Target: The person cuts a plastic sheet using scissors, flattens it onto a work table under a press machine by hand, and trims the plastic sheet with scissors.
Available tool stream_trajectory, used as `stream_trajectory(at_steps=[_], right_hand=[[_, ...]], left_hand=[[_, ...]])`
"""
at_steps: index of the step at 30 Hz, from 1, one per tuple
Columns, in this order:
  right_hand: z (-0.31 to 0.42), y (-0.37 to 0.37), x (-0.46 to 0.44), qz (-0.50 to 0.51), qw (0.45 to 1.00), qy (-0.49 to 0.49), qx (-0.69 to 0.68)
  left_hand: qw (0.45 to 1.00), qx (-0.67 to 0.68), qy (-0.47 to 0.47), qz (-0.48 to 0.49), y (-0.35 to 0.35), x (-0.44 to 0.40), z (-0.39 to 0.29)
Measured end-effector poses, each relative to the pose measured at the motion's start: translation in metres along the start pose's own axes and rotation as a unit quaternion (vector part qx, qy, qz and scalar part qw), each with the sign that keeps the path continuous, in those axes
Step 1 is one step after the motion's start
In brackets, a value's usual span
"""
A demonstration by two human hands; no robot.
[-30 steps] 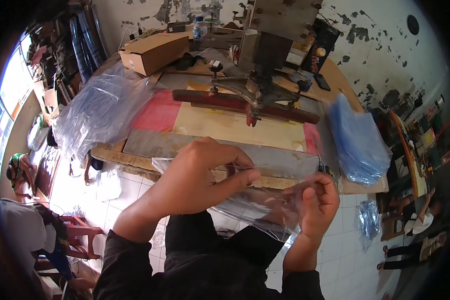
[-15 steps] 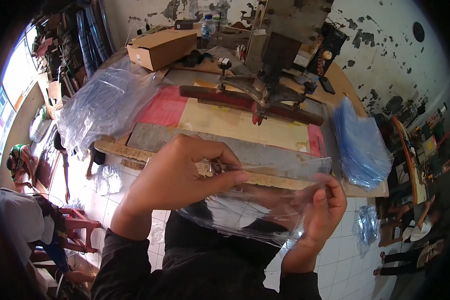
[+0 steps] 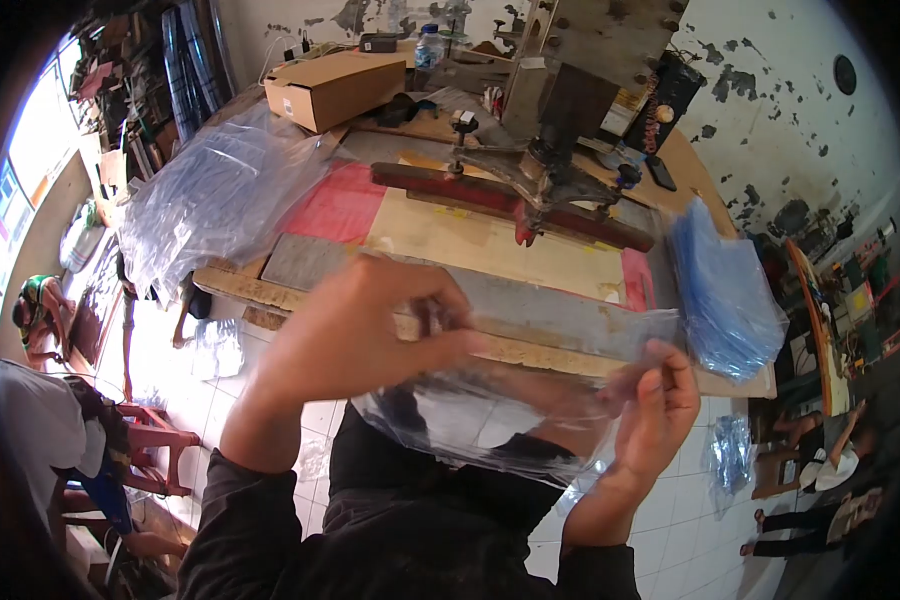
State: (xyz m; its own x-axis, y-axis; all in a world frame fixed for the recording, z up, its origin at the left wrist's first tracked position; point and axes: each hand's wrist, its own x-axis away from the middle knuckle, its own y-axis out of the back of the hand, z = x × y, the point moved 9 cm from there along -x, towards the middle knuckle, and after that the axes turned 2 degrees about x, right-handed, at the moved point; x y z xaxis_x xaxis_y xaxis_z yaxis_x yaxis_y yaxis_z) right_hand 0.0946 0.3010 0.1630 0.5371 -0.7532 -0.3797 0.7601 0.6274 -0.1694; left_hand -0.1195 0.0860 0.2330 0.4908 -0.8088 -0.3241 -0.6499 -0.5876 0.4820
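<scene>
Bench: I saw a worn bench (image 3: 252,287), its front edge rough wood, with a flat grey plate (image 3: 315,258) on top.
Plate cover: a cream sheet (image 3: 470,243) lay across it, red patches (image 3: 336,203) at either end.
Press: a metal press (image 3: 535,155) stood at twelve o'clock from the worker, its long red-brown bar over the sheet.
Room: a pale wall (image 3: 745,120) was flaking in dark blotches; white square tiles made the floor (image 3: 670,500); other people were at nine, ten and three o'clock.
Film: clear, glossy, creased film (image 3: 510,430) sagged between the hands, by the bench's near edge.
Left hand: the left hand (image 3: 355,335) was blurred, thumb and fingers curved together at the film; I couldn't tell whether they pinched it.
Right hand: the right hand (image 3: 660,405) gripped the film with curled fingers.
Eleven o'clock: a loose, wrinkled clear pile (image 3: 210,205); beyond, a brown box (image 3: 335,90).
Two o'clock: a smooth bluish stack (image 3: 725,300), slightly fanned.
</scene>
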Motion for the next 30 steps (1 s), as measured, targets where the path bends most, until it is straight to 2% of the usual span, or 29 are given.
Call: stream_trajectory(at_steps=[1,2,4,5,11,15,20,23,26,30], right_hand=[[-0.001,0.01,-0.003,-0.02,1.0,0.017,0.01],[-0.001,0.015,-0.007,-0.018,1.0,0.016,0.009],[-0.005,0.03,-0.013,-0.055,0.998,-0.005,-0.043],[-0.01,0.034,-0.016,-0.061,0.997,-0.007,-0.055],[-0.046,0.038,-0.024,-0.028,0.995,-0.043,-0.084],[-0.05,0.036,-0.023,-0.025,0.995,-0.049,-0.082],[-0.06,0.043,-0.024,-0.034,0.993,-0.065,-0.096],[-0.073,0.051,-0.026,-0.081,0.986,-0.077,-0.127],[-0.072,0.05,-0.025,-0.046,0.986,-0.091,-0.13],[-0.075,0.049,-0.025,-0.064,0.983,-0.098,-0.141]], left_hand=[[0.998,-0.058,-0.003,-0.022,0.009,0.002,0.006],[0.998,-0.06,-0.002,-0.023,0.016,0.003,0.011],[0.995,-0.025,0.087,-0.029,0.034,0.009,0.038],[0.998,0.026,0.04,-0.028,0.037,0.01,0.041],[0.983,0.163,0.058,-0.068,0.033,0.019,0.05],[0.981,0.175,0.053,-0.071,0.03,0.019,0.055],[0.967,0.25,0.037,-0.03,0.02,0.014,0.053],[0.963,0.262,0.054,-0.03,0.015,0.014,0.063],[0.95,0.309,0.042,-0.029,0.01,0.012,0.057],[0.935,0.352,0.017,-0.052,0.002,0.013,0.064]])
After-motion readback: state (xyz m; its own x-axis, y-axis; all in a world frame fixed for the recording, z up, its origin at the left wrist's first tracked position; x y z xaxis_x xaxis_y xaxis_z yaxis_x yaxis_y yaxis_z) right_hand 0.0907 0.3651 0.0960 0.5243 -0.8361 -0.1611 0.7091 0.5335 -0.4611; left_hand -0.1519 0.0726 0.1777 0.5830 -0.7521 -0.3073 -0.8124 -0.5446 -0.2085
